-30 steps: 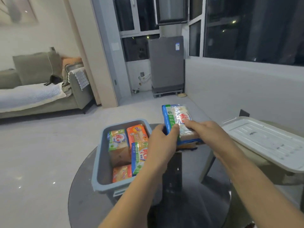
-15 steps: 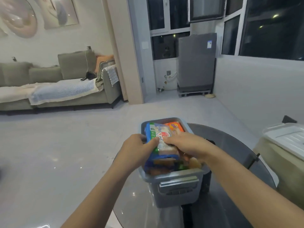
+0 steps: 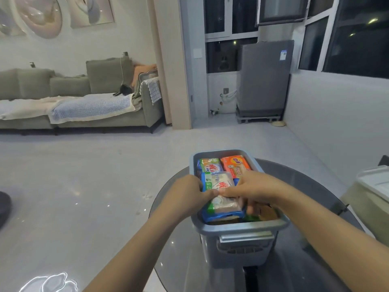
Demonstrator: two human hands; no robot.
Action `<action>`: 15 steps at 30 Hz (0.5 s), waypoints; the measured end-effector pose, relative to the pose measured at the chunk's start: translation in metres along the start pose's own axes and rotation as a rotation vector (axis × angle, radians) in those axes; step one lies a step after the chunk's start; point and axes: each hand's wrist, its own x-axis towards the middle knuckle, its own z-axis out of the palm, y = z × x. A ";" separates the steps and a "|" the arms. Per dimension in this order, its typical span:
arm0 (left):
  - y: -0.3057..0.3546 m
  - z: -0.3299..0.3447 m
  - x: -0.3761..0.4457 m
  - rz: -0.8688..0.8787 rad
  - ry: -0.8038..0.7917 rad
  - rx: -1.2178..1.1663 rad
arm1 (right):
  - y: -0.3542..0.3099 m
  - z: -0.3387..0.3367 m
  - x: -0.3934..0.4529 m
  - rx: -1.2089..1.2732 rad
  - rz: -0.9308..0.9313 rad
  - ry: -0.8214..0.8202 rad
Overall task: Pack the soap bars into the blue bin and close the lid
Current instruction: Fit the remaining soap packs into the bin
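A: Where is the soap right now?

B: A blue-wrapped soap bar sits at the top of the blue bin, in its near-left part, lying on other bars. Both hands are on it. The left hand pinches its left edge, and the right hand grasps it from the right, fingers curled down over the far side.

A: Which way does it run?

B: Its long axis runs away from the person, along the bin's length, tilted so the near end looks lower. The grip of each hand lies across that axis, one on each long side.

A: And the lid?

B: The white lid rests off to the right, well apart from the bin, beyond the glass surface. The right hand is nearer to it, so I'd judge that hand fetches it once the bar settles.
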 end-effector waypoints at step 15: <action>-0.011 0.017 -0.010 0.026 0.195 -0.128 | 0.016 0.025 0.006 -0.553 -0.156 0.364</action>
